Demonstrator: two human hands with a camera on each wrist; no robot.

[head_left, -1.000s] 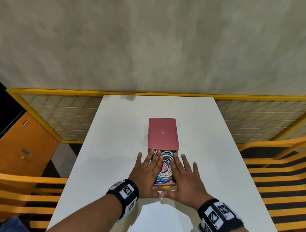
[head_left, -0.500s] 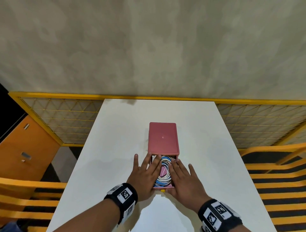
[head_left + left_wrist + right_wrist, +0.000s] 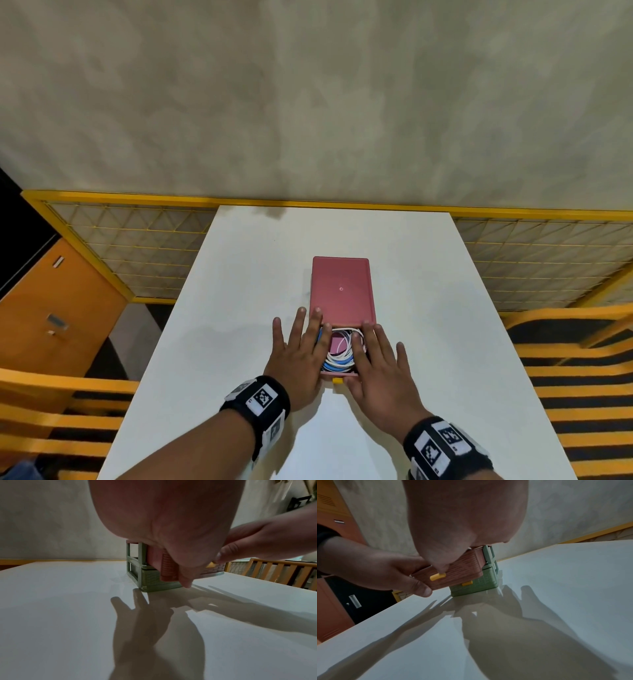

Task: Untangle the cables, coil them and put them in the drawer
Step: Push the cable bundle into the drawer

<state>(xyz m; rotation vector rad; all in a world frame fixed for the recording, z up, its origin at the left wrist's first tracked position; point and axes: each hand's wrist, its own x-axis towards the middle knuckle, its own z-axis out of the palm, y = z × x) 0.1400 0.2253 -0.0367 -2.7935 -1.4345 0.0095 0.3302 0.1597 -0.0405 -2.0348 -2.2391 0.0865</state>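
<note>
A pink-topped drawer unit stands mid-table with its top pink drawer partly pulled out. Coiled white and blue cables lie inside it. My left hand lies flat along the drawer's left side, fingers straight. On the other side, my right hand rests the same way. In the right wrist view the pink drawer front carries a yellow handle, my right thumb touches it, and my left hand presses the drawer's corner. The left wrist view shows the drawer side.
The white table is bare around the unit. A green lower drawer sits shut beneath the pink one. Yellow mesh railing runs behind the table, orange cabinets stand at the left, and wooden chairs flank it.
The pink drawer has slid further into the unit, so less of the cables shows. Both hands moved forward with it, still flat on its sides.
</note>
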